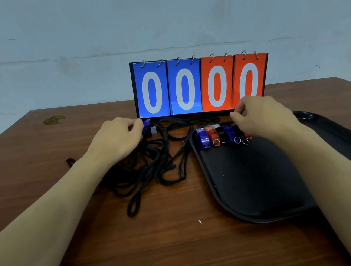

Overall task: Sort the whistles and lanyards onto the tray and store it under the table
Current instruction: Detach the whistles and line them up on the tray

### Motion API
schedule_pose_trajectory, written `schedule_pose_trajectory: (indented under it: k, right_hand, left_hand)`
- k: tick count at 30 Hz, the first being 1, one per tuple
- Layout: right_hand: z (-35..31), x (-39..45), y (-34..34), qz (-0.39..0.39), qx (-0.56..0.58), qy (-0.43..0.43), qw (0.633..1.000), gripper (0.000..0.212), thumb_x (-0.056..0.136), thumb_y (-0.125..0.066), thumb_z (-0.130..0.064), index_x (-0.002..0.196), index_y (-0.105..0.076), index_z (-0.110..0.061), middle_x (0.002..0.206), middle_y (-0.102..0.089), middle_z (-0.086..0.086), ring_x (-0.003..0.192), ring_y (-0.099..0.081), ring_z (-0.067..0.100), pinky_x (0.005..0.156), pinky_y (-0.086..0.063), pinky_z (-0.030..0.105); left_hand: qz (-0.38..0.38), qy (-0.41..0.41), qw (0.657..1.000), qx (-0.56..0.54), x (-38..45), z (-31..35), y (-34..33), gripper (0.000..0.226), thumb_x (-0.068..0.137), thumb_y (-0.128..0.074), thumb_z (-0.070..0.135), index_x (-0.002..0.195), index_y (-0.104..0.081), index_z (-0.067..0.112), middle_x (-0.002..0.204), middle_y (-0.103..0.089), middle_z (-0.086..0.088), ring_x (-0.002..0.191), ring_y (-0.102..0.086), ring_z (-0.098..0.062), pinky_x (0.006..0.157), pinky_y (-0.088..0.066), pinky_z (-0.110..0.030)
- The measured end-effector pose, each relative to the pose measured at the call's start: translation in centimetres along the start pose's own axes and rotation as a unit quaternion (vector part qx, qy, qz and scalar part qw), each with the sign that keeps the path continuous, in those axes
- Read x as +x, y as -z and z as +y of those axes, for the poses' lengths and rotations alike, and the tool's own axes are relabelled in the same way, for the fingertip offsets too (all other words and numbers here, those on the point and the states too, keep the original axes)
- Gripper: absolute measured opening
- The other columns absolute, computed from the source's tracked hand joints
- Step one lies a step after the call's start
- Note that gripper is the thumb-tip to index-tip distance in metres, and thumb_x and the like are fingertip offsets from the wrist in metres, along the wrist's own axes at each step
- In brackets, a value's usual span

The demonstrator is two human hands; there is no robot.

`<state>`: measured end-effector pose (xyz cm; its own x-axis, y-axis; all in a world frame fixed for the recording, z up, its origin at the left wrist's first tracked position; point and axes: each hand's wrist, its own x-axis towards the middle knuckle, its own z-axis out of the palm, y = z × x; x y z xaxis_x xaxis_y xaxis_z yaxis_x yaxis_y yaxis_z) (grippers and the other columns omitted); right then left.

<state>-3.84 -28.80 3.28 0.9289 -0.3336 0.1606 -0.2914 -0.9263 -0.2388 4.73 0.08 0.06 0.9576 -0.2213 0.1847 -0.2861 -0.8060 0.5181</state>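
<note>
Brown wood worktop (pixel 173 244) against a pale wall. At the back stands a flip scoreboard (pixel 201 84), two blue cards and two orange, all showing 0.

Black tray (pixel 255 189) sits on the right side of the worktop, its near edge close to the person. Along the tray's far end is a row of whistles (pixel 221 134), side by side: blue, orange, black, blue, black, w/ an orange one partly hidden behind the right hand. Small metal rings show at their near ends.

Left of the tray, a tangled heap of black lanyards (pixel 152 167) lies on the wood, loops trailing toward the person; a strand or two runs up to the tray's left rim.

Left hand (pixel 117 138) is curled over the far left part of the heap, fingers bent in, thumb and fingertips pinched at a blue whistle (pixel 146 125) just in front of the scoreboard's left corner. A grey piece sits beside it.

Right hand (pixel 261 114) hovers over the right end of the whistle row, fingers curled, thumb and forefinger close together near the scoreboard's base; can't tell if it grips anything.
</note>
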Motion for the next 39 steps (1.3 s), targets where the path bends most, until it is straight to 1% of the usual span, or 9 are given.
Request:
schedule_pose_trajectory:
  k: [3,8,10,14,24,28,31,36,39]
  right_hand:
    - [-0.1,0.0,-0.1,-0.002,0.003,0.003,1.0,0.023,0.102,-0.053,-0.041,0.107,-0.064,-0.021,0.103,-0.069,0.004,0.089,-0.068,0.023,0.083,-0.061,0.046]
    - [0.0,0.1,-0.1,0.0,0.008,0.004,1.0,0.022,0.103,-0.053,-0.038,0.106,-0.065,-0.021,0.102,-0.07,0.004,0.088,-0.068,0.022,0.083,-0.061,0.045]
    - [0.0,0.1,-0.2,0.0,0.008,0.007,1.0,0.021,0.103,-0.053,-0.038,0.105,-0.066,-0.021,0.101,-0.07,0.004,0.088,-0.067,0.021,0.082,-0.061,0.044]
    - [0.0,0.3,-0.5,0.003,0.006,0.008,1.0,0.02,0.102,-0.053,-0.039,0.108,-0.064,-0.023,0.103,-0.07,0.003,0.091,-0.067,0.022,0.083,-0.061,0.046]
    - [0.0,0.7,-1.0,0.012,0.014,0.023,1.0,0.017,0.102,-0.054,-0.038,0.109,-0.062,-0.024,0.105,-0.069,0.002,0.092,-0.066,0.021,0.082,-0.06,0.043]
    - [0.0,0.8,-1.1,0.056,0.051,0.046,0.996,0.02,0.101,-0.056,-0.036,0.112,-0.064,-0.022,0.113,-0.069,0.002,0.099,-0.066,0.021,0.087,-0.059,0.042]
    - [-0.2,0.9,-1.1,0.118,0.067,0.116,0.984,0.023,0.1,-0.058,-0.032,0.119,-0.065,-0.022,0.128,-0.06,0.002,0.115,-0.059,0.021,0.097,-0.053,0.038]
    - [-2.2,-0.5,-0.7,0.103,0.245,0.196,0.944,0.024,0.102,-0.058,-0.036,0.124,-0.062,-0.026,0.11,-0.065,-0.014,0.101,-0.063,0.004,0.08,-0.05,0.011]
    - [-3.4,-1.5,-0.7,0.03,0.36,0.203,0.91,0.025,0.101,-0.06,-0.037,0.123,-0.064,-0.026,0.102,-0.073,-0.008,0.096,-0.071,0.005,0.083,-0.059,0.023]
  left_hand:
    - [0.039,0.037,0.998,0.029,0.5,-0.6,-0.1,0.073,0.106,-0.032,0.058,0.067,-0.074,0.013,0.061,-0.066,0.003,0.07,-0.065,-0.029,0.07,-0.053,-0.038]
    - [0.038,0.017,0.996,0.076,1.0,-1.8,-0.2,0.028,0.088,-0.07,0.057,0.088,-0.065,0.03,0.083,-0.066,0.011,0.083,-0.063,-0.018,0.076,-0.058,-0.04]
    - [0.028,-0.03,0.997,0.066,1.0,-2.0,-0.5,0.03,0.085,-0.076,0.051,0.102,-0.063,0.031,0.086,-0.062,0.013,0.082,-0.06,-0.013,0.077,-0.057,-0.04]
    - [0.037,-0.084,0.992,0.082,1.0,-1.9,-0.8,0.034,0.084,-0.076,0.049,0.112,-0.061,0.037,0.093,-0.055,0.011,0.086,-0.057,-0.016,0.083,-0.055,-0.042]
    - [0.044,-0.071,0.992,0.09,0.8,-1.1,-1.1,0.019,0.092,-0.071,0.037,0.108,-0.065,0.029,0.091,-0.062,0.013,0.1,-0.062,-0.023,0.092,-0.052,-0.049]
    - [0.149,-0.102,0.983,0.029,0.8,-0.5,-0.7,0.021,0.092,-0.072,0.033,0.109,-0.064,0.023,0.092,-0.064,0.01,0.095,-0.065,-0.021,0.087,-0.055,-0.044]
    - [0.203,-0.115,0.967,-0.1,0.0,1.1,-0.2,0.02,0.094,-0.072,0.029,0.111,-0.065,0.022,0.094,-0.066,0.014,0.086,-0.063,-0.008,0.08,-0.05,-0.02]
    - [0.113,-0.124,0.946,-0.278,-1.4,3.7,-0.4,0.017,0.09,-0.078,0.032,0.104,-0.072,0.024,0.092,-0.075,0.014,0.077,-0.066,0.0,0.075,-0.052,-0.014]
    - [0.066,-0.13,0.939,-0.311,-2.5,4.8,-1.1,0.017,0.087,-0.082,0.033,0.1,-0.075,0.024,0.086,-0.078,0.009,0.077,-0.07,0.0,0.072,-0.049,-0.01]
